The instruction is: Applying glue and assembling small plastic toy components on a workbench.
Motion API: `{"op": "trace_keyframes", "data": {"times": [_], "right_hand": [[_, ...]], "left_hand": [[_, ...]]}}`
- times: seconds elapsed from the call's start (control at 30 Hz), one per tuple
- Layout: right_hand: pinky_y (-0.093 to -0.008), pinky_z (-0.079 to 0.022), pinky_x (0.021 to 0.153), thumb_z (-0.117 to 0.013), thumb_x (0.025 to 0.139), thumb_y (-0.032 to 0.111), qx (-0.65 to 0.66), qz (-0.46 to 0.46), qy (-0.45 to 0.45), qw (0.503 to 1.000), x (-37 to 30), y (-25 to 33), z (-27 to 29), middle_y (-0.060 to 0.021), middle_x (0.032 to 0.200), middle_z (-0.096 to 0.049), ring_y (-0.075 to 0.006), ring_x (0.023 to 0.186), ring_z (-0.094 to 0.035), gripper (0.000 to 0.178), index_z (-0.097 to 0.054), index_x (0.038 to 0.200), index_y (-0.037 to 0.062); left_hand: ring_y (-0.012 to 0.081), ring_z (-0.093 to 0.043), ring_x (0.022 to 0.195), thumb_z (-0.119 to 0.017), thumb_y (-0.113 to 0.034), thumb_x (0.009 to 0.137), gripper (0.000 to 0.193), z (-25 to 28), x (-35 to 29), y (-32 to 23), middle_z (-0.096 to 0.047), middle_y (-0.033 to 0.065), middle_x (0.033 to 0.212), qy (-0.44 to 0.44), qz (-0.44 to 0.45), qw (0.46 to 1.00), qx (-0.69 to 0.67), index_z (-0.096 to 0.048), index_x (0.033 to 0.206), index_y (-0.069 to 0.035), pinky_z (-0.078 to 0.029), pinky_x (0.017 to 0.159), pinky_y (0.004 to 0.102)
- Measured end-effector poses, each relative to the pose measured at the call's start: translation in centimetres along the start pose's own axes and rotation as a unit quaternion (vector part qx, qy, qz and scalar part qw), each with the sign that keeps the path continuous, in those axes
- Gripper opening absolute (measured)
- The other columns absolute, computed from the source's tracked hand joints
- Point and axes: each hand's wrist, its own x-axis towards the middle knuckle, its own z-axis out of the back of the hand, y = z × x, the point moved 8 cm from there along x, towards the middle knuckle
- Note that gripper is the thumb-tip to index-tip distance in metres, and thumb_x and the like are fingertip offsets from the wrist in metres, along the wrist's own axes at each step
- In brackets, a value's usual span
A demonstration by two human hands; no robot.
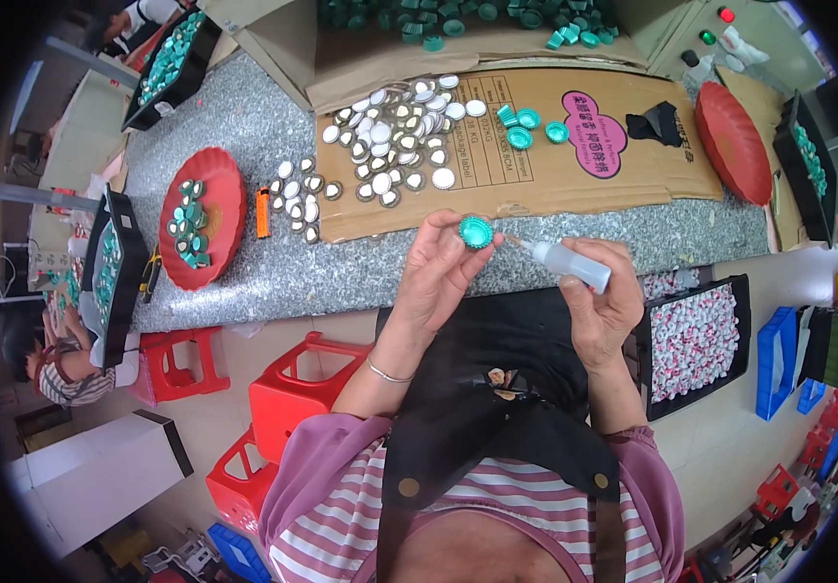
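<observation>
Between the fingers of my left hand [441, 264] is a green ridged cap [477, 232], its hollow side facing up. My right hand [605, 301] is wrapped round a small translucent squeeze bottle [570, 264]. The bottle lies tilted, with its thin nozzle pointing left toward the cap; whether the tip touches the cap I cannot tell. Beyond my hands, several loose green caps [519, 138] rest on a flattened cardboard sheet [574, 194]. A heap of round white-and-metal discs [390, 136] covers the sheet's left part and spills onto the grey speckled table [283, 277].
To the left is a red scalloped plate [229, 228] with green pieces, beside an orange lighter-like object [263, 214]. Another red plate [733, 146] stands at right. Black trays [125, 282] with green pieces flank the table. More caps lie in a box [341, 92] at the back.
</observation>
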Motion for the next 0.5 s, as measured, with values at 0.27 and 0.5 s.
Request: {"op": "trace_keyframes", "data": {"times": [0.27, 0.5], "right_hand": [[-0.0298, -0.049, 0.068, -0.072, 0.072, 0.006, -0.047, 0.034, 0.016, 0.998, 0.04, 0.48, -0.33, -0.0137, 0.091, -0.062, -0.0242, 0.080, -0.061, 0.031, -0.059, 0.099, 0.0004], [-0.0303, -0.049, 0.067, -0.072, 0.070, 0.006, -0.040, 0.033, 0.020, 0.998, 0.02, 0.47, -0.53, -0.0141, 0.090, -0.063, -0.0247, 0.079, -0.062, 0.030, -0.060, 0.097, 0.0007]], "left_hand": [[0.0259, -0.054, 0.108, -0.054, -0.009, 0.088, 0.039, -0.59, 0.05, 0.69, -0.052, 0.0139, 0.117, 0.011, 0.028, 1.000, -0.003, -0.042, 0.125, -0.003, -0.046, 0.094, 0.0316], [0.0277, -0.053, 0.111, -0.055, -0.007, 0.088, 0.037, -0.66, 0.04, 0.86, -0.052, 0.0160, 0.120, 0.011, 0.026, 1.000, 0.001, -0.045, 0.122, 0.001, -0.046, 0.095, 0.0312]]}}
